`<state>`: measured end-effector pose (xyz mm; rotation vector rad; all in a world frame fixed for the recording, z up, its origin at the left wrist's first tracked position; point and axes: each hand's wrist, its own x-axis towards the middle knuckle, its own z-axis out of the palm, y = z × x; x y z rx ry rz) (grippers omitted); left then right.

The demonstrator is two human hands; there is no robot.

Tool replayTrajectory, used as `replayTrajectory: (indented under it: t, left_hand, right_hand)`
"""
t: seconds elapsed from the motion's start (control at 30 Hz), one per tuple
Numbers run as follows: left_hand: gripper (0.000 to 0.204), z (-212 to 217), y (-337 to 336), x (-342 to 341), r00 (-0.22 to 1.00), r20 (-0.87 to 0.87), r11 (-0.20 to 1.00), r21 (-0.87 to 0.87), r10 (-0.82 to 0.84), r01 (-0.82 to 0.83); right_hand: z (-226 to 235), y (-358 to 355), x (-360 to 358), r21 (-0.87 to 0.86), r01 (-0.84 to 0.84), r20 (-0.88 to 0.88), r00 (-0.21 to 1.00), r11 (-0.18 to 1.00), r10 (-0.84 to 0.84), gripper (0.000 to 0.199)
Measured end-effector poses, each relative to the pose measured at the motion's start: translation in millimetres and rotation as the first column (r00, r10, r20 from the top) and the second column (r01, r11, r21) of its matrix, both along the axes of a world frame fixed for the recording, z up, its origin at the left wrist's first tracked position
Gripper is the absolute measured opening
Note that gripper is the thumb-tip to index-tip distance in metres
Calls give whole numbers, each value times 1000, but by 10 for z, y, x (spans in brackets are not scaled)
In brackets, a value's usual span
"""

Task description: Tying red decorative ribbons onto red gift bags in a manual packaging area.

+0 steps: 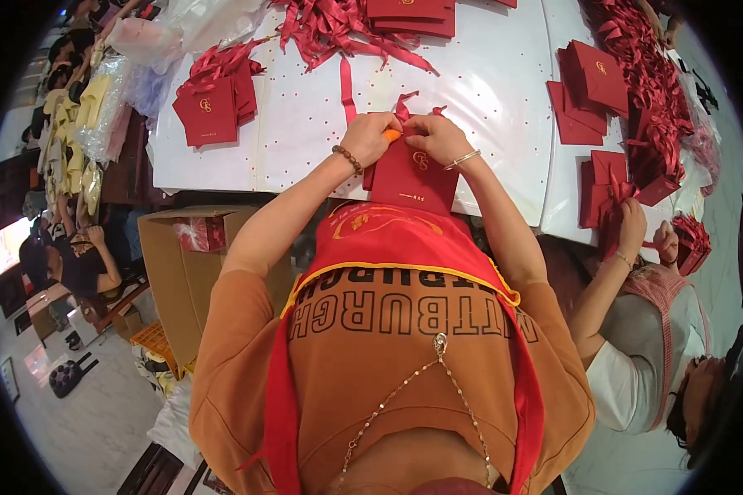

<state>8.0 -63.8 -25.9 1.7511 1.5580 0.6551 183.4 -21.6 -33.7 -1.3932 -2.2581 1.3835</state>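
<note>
A red paper gift bag (417,177) with gold print stands or leans at the table's near edge, against my red apron (396,235). At its top edge my left hand (368,140) is closed in a pinch, with something orange (391,134) on or at its thumb. My right hand (442,140) pinches the same top edge from the other side, fingertips close to the left ones. Exactly what the fingertips grip is partly hidden. Red ribbon loops (404,103) rise just beyond the hands, and a loose red ribbon (347,91) lies beside the left hand.
Finished-looking red bags (210,115) lie at the left of the white table (297,148). A ribbon heap (322,33) is at the far side. More bags (594,78) lie at right, where a co-worker's hands (633,227) handle ribbon. A cardboard box (173,280) stands below left.
</note>
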Motion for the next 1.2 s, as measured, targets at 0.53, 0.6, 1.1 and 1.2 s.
replayTrajectory:
  t: [0.53, 0.6, 1.1, 1.2]
  left_hand:
    - [9, 32, 7, 52, 999, 39, 997, -74, 37, -34]
    - [10, 62, 15, 35, 997, 45, 994, -95, 62, -58]
    - [12, 6, 39, 92, 1000, 8, 1000, -2, 12, -12]
    - [12, 57, 34, 93, 1000, -3, 999, -35, -8, 8]
  right_hand:
    - [12, 1, 40, -115, 39, -90, 995, 993, -50, 32]
    - [-52, 5, 65, -125, 35, -125, 991, 992, -50, 31]
    - [-117, 11, 48, -147, 45, -151, 986, 988, -67, 30]
    - [-113, -3, 63, -111, 53, -150, 986, 992, -69, 30]
